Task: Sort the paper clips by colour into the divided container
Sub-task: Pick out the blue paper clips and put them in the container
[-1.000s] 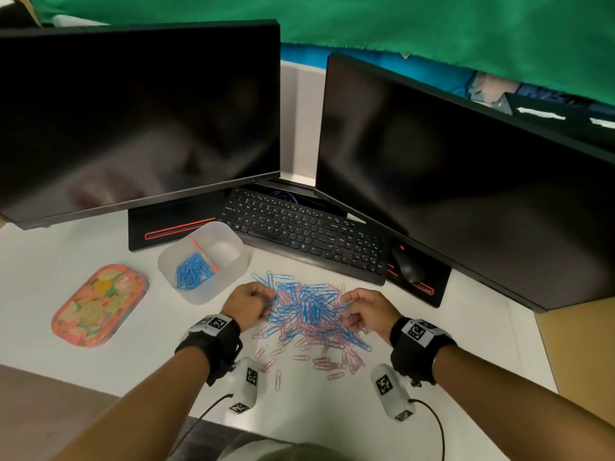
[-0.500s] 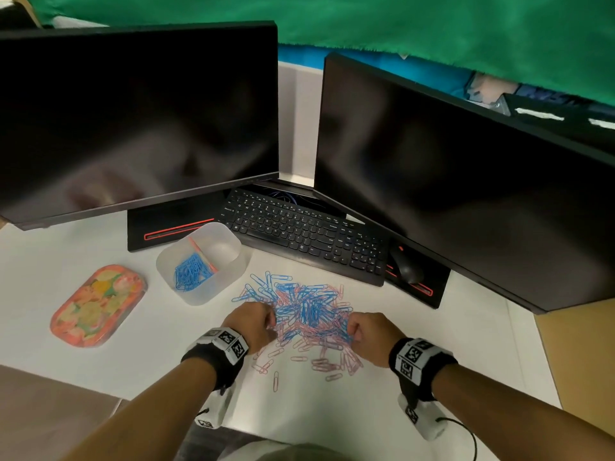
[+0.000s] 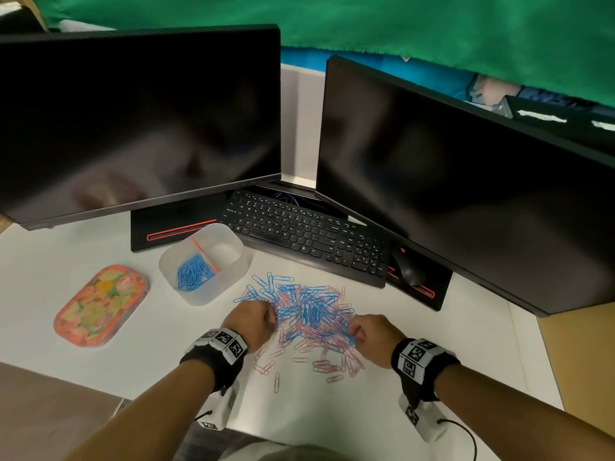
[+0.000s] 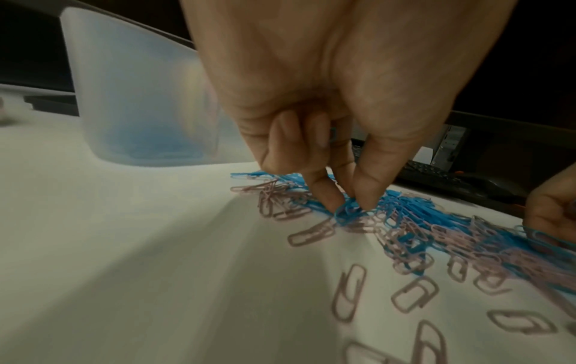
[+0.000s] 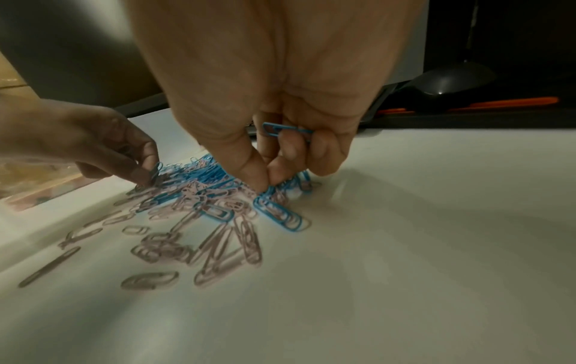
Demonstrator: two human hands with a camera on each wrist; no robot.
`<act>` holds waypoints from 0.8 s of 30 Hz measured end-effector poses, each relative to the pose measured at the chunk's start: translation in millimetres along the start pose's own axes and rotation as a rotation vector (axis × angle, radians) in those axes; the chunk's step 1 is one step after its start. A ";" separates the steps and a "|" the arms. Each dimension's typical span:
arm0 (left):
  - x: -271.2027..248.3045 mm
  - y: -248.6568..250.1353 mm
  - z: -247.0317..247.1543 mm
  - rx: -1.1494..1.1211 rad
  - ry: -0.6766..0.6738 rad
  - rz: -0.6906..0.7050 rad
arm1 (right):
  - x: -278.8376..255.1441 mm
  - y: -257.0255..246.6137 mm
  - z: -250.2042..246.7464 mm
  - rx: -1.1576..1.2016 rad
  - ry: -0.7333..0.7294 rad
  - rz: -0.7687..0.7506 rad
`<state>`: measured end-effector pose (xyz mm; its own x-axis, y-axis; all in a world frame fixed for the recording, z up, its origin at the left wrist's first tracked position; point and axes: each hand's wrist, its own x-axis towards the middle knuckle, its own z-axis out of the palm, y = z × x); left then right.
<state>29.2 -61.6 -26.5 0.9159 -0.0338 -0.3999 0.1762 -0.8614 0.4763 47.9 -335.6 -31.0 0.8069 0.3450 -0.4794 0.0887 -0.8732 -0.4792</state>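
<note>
A heap of blue and pink paper clips (image 3: pixel 309 314) lies on the white desk. My left hand (image 3: pixel 254 322) is at the heap's left edge, thumb and forefinger pinching a blue clip (image 4: pixel 347 209). At the heap's right edge my right hand (image 3: pixel 369 334) pinches into the clips (image 5: pixel 268 189) and keeps a blue clip (image 5: pixel 285 129) tucked under its curled fingers. The translucent divided container (image 3: pixel 233 272) stands to the left of the heap, with blue clips (image 3: pixel 193 276) in its left compartment; the right compartment looks bare.
A patterned orange lid or tray (image 3: pixel 101 304) lies at the far left. A black keyboard (image 3: pixel 309 236) and mouse (image 3: pixel 407 269) sit behind the heap, under two dark monitors (image 3: pixel 139 118). Loose pink clips (image 3: pixel 329 364) are scattered towards me.
Both hands have drawn a little nearer to me, to the heap's near edges, and still pick at the clips. The container has not moved.
</note>
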 end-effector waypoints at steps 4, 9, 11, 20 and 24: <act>0.9 -0.9 -0.6 -0.159 0.019 0.009 | 0.4 -0.5 -4.7 0.115 -0.033 0.021; 0.9 0.6 -5.1 -0.481 -0.020 -0.034 | 8.9 -13.3 -11.0 0.303 -0.030 0.059; 0.8 0.0 -9.5 -0.594 -0.048 -0.073 | 15.2 -26.4 -14.4 0.480 -0.058 0.070; -15.3 -5.6 -47.1 -1.414 -0.060 -0.303 | 41.2 -119.7 -24.5 0.918 -0.207 -0.031; -24.5 -17.8 -72.8 -1.487 0.036 -0.325 | 59.6 -171.6 -22.6 0.855 -0.245 -0.033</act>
<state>29.9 -8.6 31.8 0.7712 0.0819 -0.6314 0.5372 0.4485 0.7143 94.0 -173.0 39.2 0.6555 0.5146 -0.5527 -0.4360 -0.3396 -0.8334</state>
